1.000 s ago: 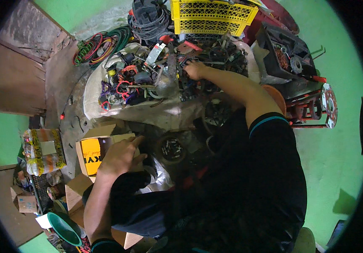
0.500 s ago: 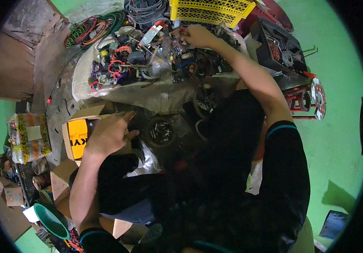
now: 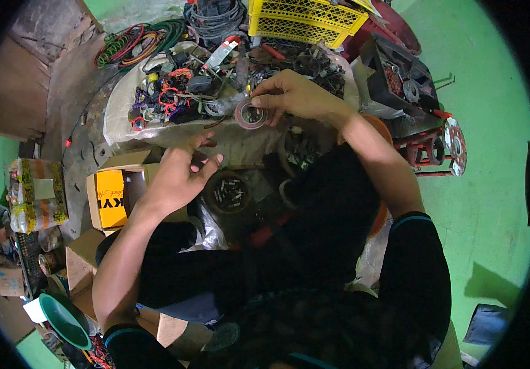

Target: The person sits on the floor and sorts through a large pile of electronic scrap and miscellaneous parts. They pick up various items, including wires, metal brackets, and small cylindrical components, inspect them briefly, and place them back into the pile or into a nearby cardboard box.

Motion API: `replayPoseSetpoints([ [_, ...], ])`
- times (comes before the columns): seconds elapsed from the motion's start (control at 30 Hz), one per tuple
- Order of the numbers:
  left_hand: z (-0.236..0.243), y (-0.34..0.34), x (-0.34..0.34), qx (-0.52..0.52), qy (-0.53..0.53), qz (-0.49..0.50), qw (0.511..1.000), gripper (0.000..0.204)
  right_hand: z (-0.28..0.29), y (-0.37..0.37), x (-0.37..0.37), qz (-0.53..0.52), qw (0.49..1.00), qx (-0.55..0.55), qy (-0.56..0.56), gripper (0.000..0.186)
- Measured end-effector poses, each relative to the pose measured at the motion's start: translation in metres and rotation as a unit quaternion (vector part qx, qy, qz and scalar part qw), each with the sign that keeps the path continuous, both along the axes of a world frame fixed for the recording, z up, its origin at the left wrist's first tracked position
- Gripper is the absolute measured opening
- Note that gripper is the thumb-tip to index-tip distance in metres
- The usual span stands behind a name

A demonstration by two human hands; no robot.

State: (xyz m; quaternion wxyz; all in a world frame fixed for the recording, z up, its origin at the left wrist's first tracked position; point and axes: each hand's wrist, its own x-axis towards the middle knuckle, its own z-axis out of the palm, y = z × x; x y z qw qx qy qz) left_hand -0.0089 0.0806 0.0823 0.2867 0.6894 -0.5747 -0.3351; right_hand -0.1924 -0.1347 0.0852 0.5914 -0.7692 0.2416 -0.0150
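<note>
My right hand (image 3: 301,99) pinches a roll of tape (image 3: 250,126), a flat ring with a pale reddish side. The roll is held up at the near edge of a heap of loose parts (image 3: 198,86), its round hole facing me. Left of it and lower, my left hand (image 3: 182,175) is open and holds nothing; its thumb and fingers are apart and point toward the roll. Below, between my hands and my lap, a round dark dish (image 3: 229,192) contains several small pale pieces.
The heap lies on a pale sack (image 3: 120,114). Behind it stand coiled cables (image 3: 216,24) and a yellow crate (image 3: 305,21). A dark toolbox (image 3: 394,74) is at the right. Left are an open carton (image 3: 96,200), a taped parcel (image 3: 38,195) and a green basin (image 3: 65,323).
My right hand has come back from the far part of the heap toward me, bringing the roll of tape. My left hand has moved slightly up and right, toward the roll.
</note>
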Motion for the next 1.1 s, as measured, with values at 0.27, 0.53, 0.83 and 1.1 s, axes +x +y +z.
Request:
replayPoseSetpoints([
  [0.27, -0.012, 0.004, 0.002, -0.035, -0.118, -0.067, 0.99, 0.039, -0.031, -0.049, -0.041, 0.125, 0.978, -0.138, 0.094, 0.027],
  [0.53, -0.014, 0.005, 0.005, -0.055, -0.144, -0.091, 0.984, 0.037, -0.102, -0.096, -0.086, 0.156, 0.889, -0.248, 0.353, 0.029],
  [0.83, -0.003, 0.004, 0.002, -0.021, -0.129, -0.073, 0.989, 0.035, -0.113, -0.138, -0.07, 0.018, 0.885, -0.364, 0.288, 0.026],
  [1.1, -0.009, 0.002, 0.009, -0.003, -0.159, -0.081, 0.984, 0.037, -0.156, -0.143, -0.024, 0.044, 0.889, -0.357, 0.285, 0.036],
])
